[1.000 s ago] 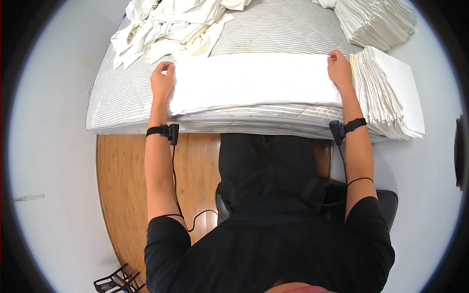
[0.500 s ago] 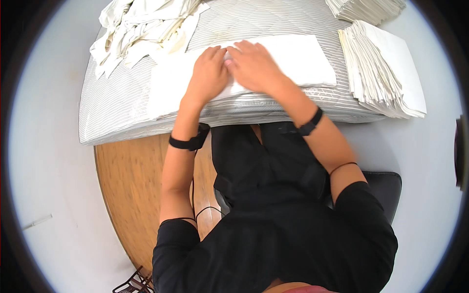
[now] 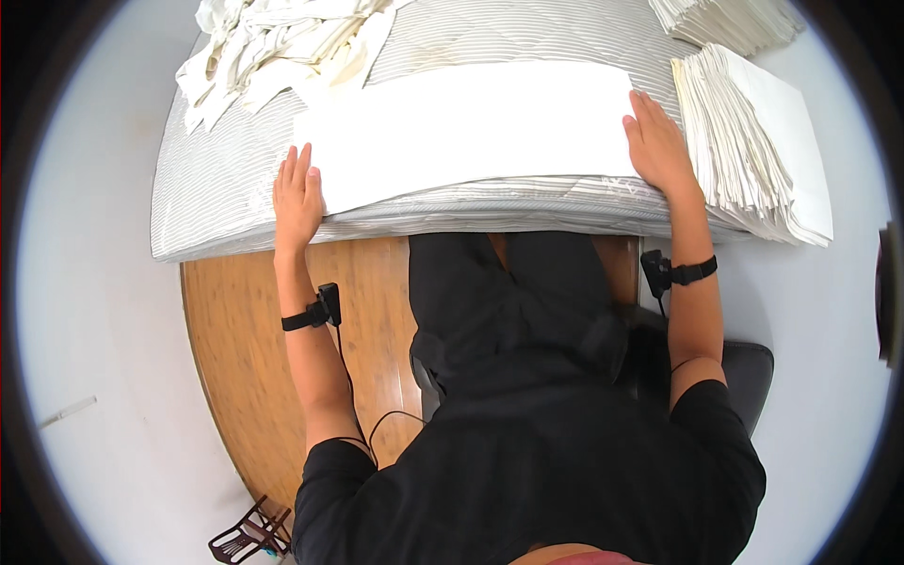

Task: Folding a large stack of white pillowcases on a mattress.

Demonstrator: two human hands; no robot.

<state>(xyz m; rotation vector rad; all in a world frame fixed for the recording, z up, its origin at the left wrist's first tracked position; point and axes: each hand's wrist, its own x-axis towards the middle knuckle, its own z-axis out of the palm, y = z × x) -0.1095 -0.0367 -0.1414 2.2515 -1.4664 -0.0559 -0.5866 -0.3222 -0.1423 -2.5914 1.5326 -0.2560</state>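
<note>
A long white folded cloth (image 3: 471,127) lies flat across the near part of a striped mattress (image 3: 235,202). At its left end rests my left hand (image 3: 298,198), fingers stretched out along the edge. My right hand (image 3: 656,143) lies at the opposite end, also with extended fingers, beside the cloth's right edge. Neither hand grips anything. Each wrist carries a black strap with a small dark device.
Crumpled off-white cloths (image 3: 292,47) are heaped at the far left of the mattress. On the right stands a stack of folded white cloths (image 3: 753,141), with another stack (image 3: 730,21) behind it. A small dark chair (image 3: 247,535) is at the lower left.
Both hands have moved apart from the middle of the cloth, the left one to its left end and the right one to its right end. The cloth's surface now looks smoother.
</note>
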